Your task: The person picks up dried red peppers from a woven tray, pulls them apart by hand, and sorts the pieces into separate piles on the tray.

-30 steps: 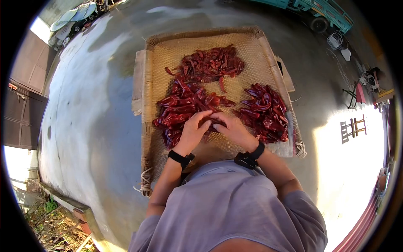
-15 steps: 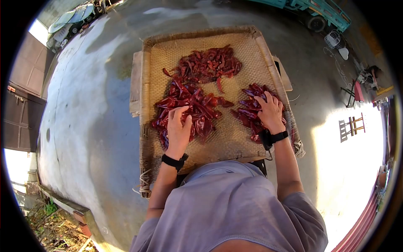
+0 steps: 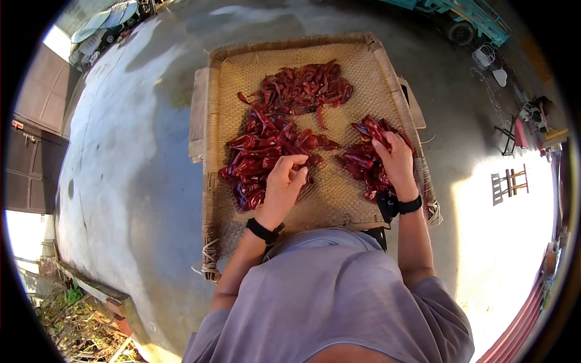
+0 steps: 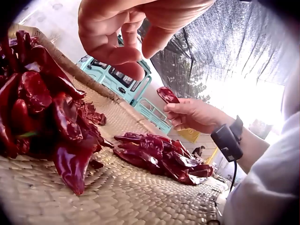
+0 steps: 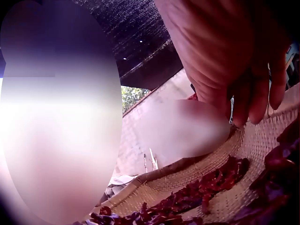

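Observation:
In the head view my right hand [image 3: 399, 166] is over the right-hand pile of dried red chillies [image 3: 358, 164]. Between thumb and fingers it pinches one dried chilli [image 4: 168, 95], which the left wrist view shows raised above that pile. My left hand [image 3: 282, 190] hovers at the near right side of the larger left pile of chillies [image 3: 257, 154]. Its fingers are loosely bent and nothing lies between them, as the left wrist view also shows. Under all this is a shallow woven tray [image 3: 330, 196].
A third pile of smaller, more shrivelled chillies [image 3: 305, 89] lies at the tray's far end. The raised tray rim [image 3: 213, 133] runs along the sides. Beyond are a concrete floor [image 3: 163, 199], a turquoise vehicle [image 3: 478, 21] and a small wooden stool [image 3: 516, 181].
Both hands were together between the piles. My right hand went to the right pile, spread over it, and now lifts a chilli. My left hand moved left, then slightly back to the right.

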Motion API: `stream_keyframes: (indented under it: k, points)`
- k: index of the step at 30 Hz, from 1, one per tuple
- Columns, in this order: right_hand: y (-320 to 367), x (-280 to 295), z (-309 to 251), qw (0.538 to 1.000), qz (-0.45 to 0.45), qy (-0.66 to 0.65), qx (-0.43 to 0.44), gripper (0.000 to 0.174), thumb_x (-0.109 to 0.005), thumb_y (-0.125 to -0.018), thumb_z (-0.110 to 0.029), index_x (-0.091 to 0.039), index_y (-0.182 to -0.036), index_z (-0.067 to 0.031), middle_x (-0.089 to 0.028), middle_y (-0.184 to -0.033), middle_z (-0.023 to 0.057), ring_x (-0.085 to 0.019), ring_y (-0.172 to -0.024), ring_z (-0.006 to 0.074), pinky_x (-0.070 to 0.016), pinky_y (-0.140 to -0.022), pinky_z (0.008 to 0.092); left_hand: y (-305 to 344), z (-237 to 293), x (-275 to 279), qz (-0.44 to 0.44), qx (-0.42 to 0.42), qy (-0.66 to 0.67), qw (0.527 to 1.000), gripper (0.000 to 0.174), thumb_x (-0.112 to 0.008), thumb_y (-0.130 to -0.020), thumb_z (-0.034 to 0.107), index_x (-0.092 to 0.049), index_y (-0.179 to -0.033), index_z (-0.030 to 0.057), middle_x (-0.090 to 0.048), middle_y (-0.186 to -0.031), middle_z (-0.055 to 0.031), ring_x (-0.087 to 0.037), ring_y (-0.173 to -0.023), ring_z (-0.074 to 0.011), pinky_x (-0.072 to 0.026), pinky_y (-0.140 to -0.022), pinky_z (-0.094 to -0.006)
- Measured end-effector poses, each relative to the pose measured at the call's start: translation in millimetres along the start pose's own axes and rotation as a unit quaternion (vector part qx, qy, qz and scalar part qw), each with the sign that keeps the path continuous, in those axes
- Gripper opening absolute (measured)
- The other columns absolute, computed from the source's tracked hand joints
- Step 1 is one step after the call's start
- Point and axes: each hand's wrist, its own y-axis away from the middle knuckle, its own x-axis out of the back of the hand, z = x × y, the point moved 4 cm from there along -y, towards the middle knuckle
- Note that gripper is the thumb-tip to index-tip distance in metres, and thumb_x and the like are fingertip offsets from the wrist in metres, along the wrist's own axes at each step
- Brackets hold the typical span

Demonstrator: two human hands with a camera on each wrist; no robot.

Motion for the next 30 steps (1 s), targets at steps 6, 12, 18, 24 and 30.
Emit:
stream_keyframes:
  k: [6,12,18,24,30]
  points:
    - [50,-60,-44,0.954,-0.227,-0.053,0.187,0.028,-0.068,-0.092,-0.027,-0.064,-0.107,-0.0033,-0.063,-0.093,0.0167,-0.063,-0.090,0.0376,-0.0500,-0.077,0.0429,1,5,-17,-0.041,-0.046,0.043,0.997,0.033,-0.064,-0.101,0.014,-0.059,-0.132,0.0051,-0.061,-0.122,-0.0072,-0.062,-0.080,-0.0110,-0.0514,-0.069,-0.0276]
    - [49,-52,-37,0.977,-0.129,0.008,0.169,0.041,-0.071,-0.090,-0.021,-0.059,-0.126,-0.0076,-0.061,-0.114,0.0154,-0.061,-0.104,0.0348,-0.0520,-0.086,0.0438,4,-3,13,0.035,0.025,0.021,0.999,0.015,-0.065,-0.099,0.013,-0.066,-0.107,0.0006,-0.064,-0.094,-0.0045,-0.059,-0.068,-0.0084,-0.0500,-0.060,-0.0264]
    - [8,-35,32,0.959,0.030,0.267,0.087,0.036,-0.073,-0.085,-0.008,-0.063,-0.120,-0.0103,-0.061,-0.110,0.0101,-0.061,-0.102,0.0309,-0.0506,-0.085,0.0458,5,-14,62,0.213,-0.006,-0.191,0.958,0.036,-0.066,-0.095,0.008,-0.058,-0.130,0.0071,-0.050,-0.125,-0.0173,-0.054,-0.113,-0.0341,-0.0463,-0.096,-0.0422]
    - [13,-23,10,0.973,0.074,0.198,0.090,0.018,-0.068,-0.090,-0.011,-0.068,-0.108,-0.0117,-0.063,-0.099,0.0078,-0.061,-0.098,0.0292,-0.0472,-0.085,0.0450,3,-14,40,0.102,-0.030,-0.079,0.991,0.025,-0.060,-0.100,0.007,-0.061,-0.125,0.0054,-0.058,-0.107,-0.0036,-0.056,-0.075,-0.0096,-0.0510,-0.068,-0.0271]
    - [49,-49,-52,0.971,-0.117,-0.185,0.100,0.021,-0.069,-0.090,-0.005,-0.070,-0.111,-0.0050,-0.067,-0.102,0.0093,-0.064,-0.089,0.0197,-0.0516,-0.077,0.0305,6,9,-9,-0.054,0.007,0.028,0.998,0.036,-0.070,-0.093,0.011,-0.061,-0.127,0.0020,-0.064,-0.117,-0.0072,-0.057,-0.080,-0.0118,-0.0494,-0.072,-0.0264]
